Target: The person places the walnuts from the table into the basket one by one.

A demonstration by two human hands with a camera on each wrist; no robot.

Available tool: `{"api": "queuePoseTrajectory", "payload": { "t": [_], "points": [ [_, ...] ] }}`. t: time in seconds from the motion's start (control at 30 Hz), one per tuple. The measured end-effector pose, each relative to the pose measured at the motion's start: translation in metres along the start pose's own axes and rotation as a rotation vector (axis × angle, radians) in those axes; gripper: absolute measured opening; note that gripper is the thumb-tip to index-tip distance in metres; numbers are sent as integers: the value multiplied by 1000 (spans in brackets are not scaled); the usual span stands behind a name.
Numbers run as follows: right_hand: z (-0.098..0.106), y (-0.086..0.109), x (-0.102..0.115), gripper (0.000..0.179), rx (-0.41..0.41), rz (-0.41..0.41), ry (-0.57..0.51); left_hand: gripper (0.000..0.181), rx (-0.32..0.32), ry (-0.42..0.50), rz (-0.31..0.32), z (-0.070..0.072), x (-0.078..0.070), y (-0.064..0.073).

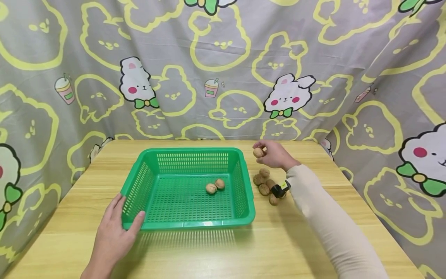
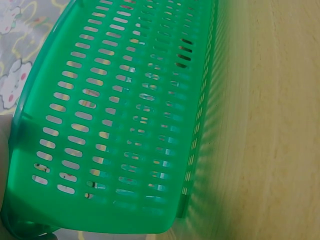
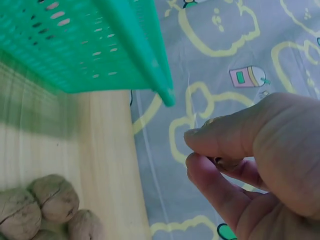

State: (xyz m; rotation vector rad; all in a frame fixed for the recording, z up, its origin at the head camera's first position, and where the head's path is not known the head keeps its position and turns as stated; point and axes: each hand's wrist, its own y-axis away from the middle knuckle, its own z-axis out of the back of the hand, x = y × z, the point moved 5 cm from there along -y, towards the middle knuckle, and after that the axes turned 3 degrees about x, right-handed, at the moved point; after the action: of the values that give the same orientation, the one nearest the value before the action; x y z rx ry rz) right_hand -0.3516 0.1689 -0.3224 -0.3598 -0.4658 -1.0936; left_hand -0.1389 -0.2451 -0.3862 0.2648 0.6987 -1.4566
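Note:
In the head view my right hand (image 1: 276,155) pinches a brown walnut (image 1: 258,152) between thumb and fingers, above the table just right of the basket's far right corner. The right wrist view shows that hand (image 3: 245,155) with the nut mostly hidden behind the digits. My left hand (image 1: 113,232) rests at the near left corner of a green plastic basket (image 1: 188,224), its fingers fairly straight along the side and the thumb by the front rim. Two walnuts (image 1: 211,188) lie together on the basket floor. Several more walnuts (image 1: 264,189) sit in a pile right of the basket.
A light wooden table (image 1: 299,240) carries everything. Behind and at both sides hangs a grey curtain (image 1: 223,116) with cartoon prints. A small black device (image 1: 280,189) on the right wrist partly covers the walnut pile. The basket's slotted walls stand up all round.

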Motion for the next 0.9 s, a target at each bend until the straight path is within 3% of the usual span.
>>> {"api": "queuePoseTrajectory", "payload": {
  "t": [0.9],
  "points": [
    [-10, -22, 57, 50, 17, 46, 56, 77, 3, -8, -2, 0, -1, -1]
  ]
}}
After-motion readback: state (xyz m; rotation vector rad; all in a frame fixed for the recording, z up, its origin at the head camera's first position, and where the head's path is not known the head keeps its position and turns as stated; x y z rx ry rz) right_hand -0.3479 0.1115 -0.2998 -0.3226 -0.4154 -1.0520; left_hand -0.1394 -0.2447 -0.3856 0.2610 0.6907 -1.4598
